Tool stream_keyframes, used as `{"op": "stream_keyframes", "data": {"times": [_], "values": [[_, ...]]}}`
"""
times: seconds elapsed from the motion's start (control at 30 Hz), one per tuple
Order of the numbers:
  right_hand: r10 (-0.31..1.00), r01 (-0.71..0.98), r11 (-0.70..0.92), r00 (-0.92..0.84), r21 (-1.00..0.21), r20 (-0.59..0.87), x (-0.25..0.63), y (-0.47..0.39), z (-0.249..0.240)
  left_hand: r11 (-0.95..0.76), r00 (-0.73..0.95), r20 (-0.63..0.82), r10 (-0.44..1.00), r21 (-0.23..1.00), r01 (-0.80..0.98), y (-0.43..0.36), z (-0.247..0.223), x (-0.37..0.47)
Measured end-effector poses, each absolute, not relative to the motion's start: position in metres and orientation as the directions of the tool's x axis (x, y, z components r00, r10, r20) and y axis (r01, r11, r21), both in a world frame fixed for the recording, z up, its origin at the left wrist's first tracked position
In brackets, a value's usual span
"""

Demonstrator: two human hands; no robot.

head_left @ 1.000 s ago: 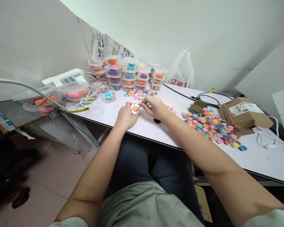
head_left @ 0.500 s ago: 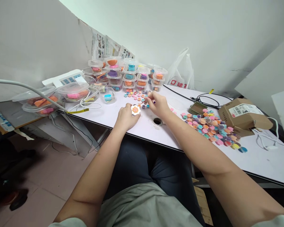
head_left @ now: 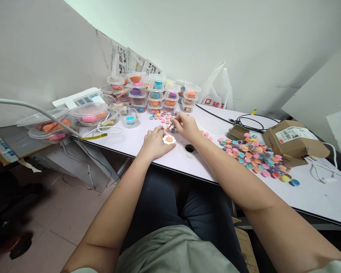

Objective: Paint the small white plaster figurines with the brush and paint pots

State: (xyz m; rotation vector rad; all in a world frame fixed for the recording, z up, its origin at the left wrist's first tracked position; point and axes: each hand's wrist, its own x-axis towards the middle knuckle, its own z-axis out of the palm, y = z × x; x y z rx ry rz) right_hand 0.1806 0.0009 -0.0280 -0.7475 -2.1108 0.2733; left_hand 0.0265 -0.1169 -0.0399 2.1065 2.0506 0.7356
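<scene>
My left hand (head_left: 155,143) holds a white flower-shaped piece (head_left: 169,140) with an orange centre, low over the table, thumb on the near side and fingers on the far side. My right hand (head_left: 186,126) pinches a thin brush (head_left: 171,126). Its tip points down among small round pots of coloured paint (head_left: 162,117) just beyond the flower. Whether the tip touches a pot is too small to make out. Part of the pot group is hidden behind my right hand.
Stacked clear tubs (head_left: 155,94) of coloured lumps stand at the back, by a white plastic bag (head_left: 217,89). On the right are a heap of small coloured pots (head_left: 252,153), a cardboard box (head_left: 297,140) and black cable (head_left: 252,120). A round hole (head_left: 190,149) pierces the tabletop.
My left hand has moved slightly right and tipped the flower flatter, lower toward the table. My right hand has shifted a little toward me, bringing the brush tip over a nearer pot.
</scene>
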Motion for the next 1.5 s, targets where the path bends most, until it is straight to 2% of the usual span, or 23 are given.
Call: {"op": "stream_keyframes", "data": {"times": [0.33,0.53,0.63,0.73,0.83,1.13,1.33,1.5], "values": [[0.634,0.417,0.773,-0.467,-0.479,0.616,0.174,0.010,-0.038,-0.061,-0.035,0.231,0.972,0.396,0.916,-0.117,-0.036,0.029],[0.665,0.410,0.744,-0.377,-0.527,0.645,0.182,0.009,-0.028,-0.075,-0.033,0.246,0.969,0.415,0.907,-0.118,-0.038,0.026],[0.673,0.332,0.737,-0.291,-0.588,0.680,0.195,0.001,-0.017,-0.087,-0.040,0.273,0.961,0.439,0.894,-0.117,-0.041,0.024],[0.705,0.199,0.690,-0.405,-0.696,0.583,0.207,-0.008,-0.011,-0.103,-0.048,0.303,0.952,0.462,0.881,-0.117,-0.044,0.021],[0.711,0.172,0.635,-0.512,-0.753,0.482,0.212,-0.013,-0.012,-0.120,-0.043,0.318,0.947,0.473,0.873,-0.117,-0.046,0.021],[0.701,0.188,0.652,-0.519,-0.734,0.490,0.208,-0.010,-0.018,-0.089,-0.069,0.307,0.949,0.472,0.877,-0.119,-0.042,0.022],[0.706,0.277,0.687,-0.476,-0.672,0.525,0.211,-0.003,-0.022,-0.086,-0.071,0.304,0.950,0.473,0.877,-0.118,-0.042,0.022],[0.713,0.265,0.678,-0.462,-0.686,0.527,0.210,-0.002,-0.024,-0.080,-0.082,0.310,0.947,0.474,0.877,-0.117,-0.044,0.021]]}}
